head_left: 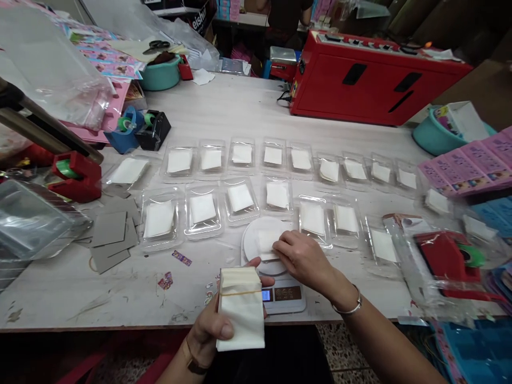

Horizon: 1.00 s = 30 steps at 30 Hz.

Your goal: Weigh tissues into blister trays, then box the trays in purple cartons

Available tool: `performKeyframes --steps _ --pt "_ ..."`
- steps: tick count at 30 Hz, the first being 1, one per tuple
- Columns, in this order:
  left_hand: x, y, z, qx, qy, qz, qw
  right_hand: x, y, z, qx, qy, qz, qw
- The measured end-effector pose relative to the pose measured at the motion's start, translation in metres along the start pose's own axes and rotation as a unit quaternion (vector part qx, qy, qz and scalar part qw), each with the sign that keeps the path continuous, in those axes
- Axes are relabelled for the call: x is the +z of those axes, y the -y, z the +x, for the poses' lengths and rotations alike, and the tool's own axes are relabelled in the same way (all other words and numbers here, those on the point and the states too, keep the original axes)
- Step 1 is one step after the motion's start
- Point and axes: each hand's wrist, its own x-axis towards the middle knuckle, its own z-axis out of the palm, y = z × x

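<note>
My left hand (216, 325) grips a thick stack of cream paper sheets (242, 320) with a rubber band around it, just off the table's front edge. Beyond it, my right hand (300, 253) pinches the edge of a small pile of white sheets (267, 244) on the round plate of a white kitchen scale (250, 234). The scale's display (266, 295) is lit, but its figures are unreadable. Clear plastic trays, such as the one (202, 232) left of the scale, stand in two rows behind and beside it, with white sheet piles in them.
Grey cards (110, 229) and tape dispensers (154, 130) lie on the left. A large red machine (372, 80) stands at the back right. At the right are a bagged red tape dispenser (444, 256) and a teal basin (430, 136). Another person (285, 16) is at the far back.
</note>
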Motion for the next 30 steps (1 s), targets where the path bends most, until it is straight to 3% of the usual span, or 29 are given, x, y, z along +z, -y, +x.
performKeyframes --steps 10,17,21,25,30 --pt "-0.001 -0.011 0.032 -0.048 -0.041 0.007 0.998 0.01 0.009 -0.009 0.016 -0.034 0.016 0.999" --pt "0.005 -0.013 0.029 -0.054 -0.046 0.014 0.997 0.006 0.001 -0.005 0.085 -0.115 0.061 0.988" --pt "0.011 -0.013 0.03 -0.064 -0.019 0.005 0.998 0.004 -0.007 0.013 0.087 -0.073 0.05 0.992" --pt "0.013 -0.009 0.037 -0.069 -0.032 0.002 0.997 0.008 -0.009 0.022 0.09 -0.02 0.013 0.996" --pt "0.01 -0.008 0.037 -0.069 -0.053 0.001 0.996 0.016 -0.005 0.004 0.119 -0.042 0.0 0.992"
